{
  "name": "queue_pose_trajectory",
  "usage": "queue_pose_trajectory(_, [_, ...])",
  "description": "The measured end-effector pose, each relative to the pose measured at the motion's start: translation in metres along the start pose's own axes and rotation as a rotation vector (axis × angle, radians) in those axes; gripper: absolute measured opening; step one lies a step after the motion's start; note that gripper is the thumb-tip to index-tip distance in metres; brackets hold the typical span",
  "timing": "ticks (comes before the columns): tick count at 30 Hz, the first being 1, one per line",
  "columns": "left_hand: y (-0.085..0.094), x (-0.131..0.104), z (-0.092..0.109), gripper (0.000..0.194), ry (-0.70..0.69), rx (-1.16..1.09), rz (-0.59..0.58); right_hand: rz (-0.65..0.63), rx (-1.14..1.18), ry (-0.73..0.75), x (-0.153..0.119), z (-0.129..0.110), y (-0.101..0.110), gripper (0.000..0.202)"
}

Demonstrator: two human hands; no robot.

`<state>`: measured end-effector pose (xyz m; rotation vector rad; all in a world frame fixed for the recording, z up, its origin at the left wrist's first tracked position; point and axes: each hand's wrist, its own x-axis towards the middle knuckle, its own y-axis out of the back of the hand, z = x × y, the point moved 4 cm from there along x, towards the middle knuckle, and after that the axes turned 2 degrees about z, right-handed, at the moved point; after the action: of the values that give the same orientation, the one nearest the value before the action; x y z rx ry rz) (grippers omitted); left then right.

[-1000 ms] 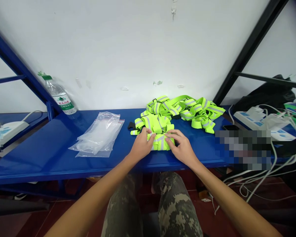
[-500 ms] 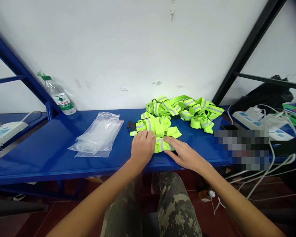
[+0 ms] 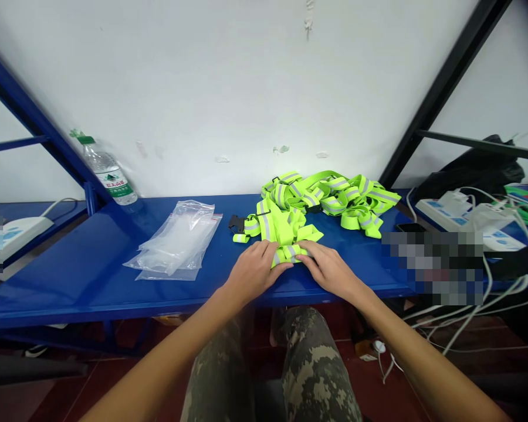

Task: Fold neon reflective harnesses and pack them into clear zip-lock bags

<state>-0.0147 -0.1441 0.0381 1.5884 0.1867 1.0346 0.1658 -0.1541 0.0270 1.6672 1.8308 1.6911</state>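
Observation:
A neon-yellow reflective strap (image 3: 287,254) with grey stripes is bunched near the front of the blue table (image 3: 92,258). My left hand (image 3: 256,266) grips its near left end, thumb below and fingers on top. At the near right end, my right hand (image 3: 328,266) pinches the same strap between thumb and fingers. A black buckle (image 3: 236,224) lies beyond my left hand, attached to the strap. Behind, more tangled reflective straps (image 3: 334,196) form a heap against the wall. The parts under my fingers are hidden.
Clear zip bags (image 3: 173,243) lie in a stack to the left. A water bottle (image 3: 112,176) stands at the back left by the blue frame. On the right are a phone (image 3: 410,227), a power strip (image 3: 449,214) with white cables, and a blurred patch.
My left hand has turned and slid toward me, its thumb now under the strap. The strap's near part looks narrower, folded between both hands; my right thumb has come closer to the fingers.

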Motion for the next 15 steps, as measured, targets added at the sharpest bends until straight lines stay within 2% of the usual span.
queue_pose_trajectory(3, [0.002, -0.001, 0.000, 0.053, -0.036, -0.004, -0.029, 0.005, 0.019, -0.049, 0.001, 0.005, -0.001, 0.031])
queue_pose_trajectory(7, [0.004, 0.003, -0.003, 0.049, -0.041, -0.024, -0.041, 0.024, 0.099, -0.118, 0.002, 0.012, 0.001, 0.031])
queue_pose_trajectory(12, [0.009, 0.023, -0.017, 0.040, 0.008, -0.185, -0.083, 0.055, 0.269, -0.093, 0.001, 0.014, 0.005, 0.035])
queue_pose_trajectory(15, [0.011, 0.035, -0.025, 0.042, 0.027, -0.265, -0.121, 0.110, 0.266, -0.115, 0.002, 0.015, 0.006, 0.031])
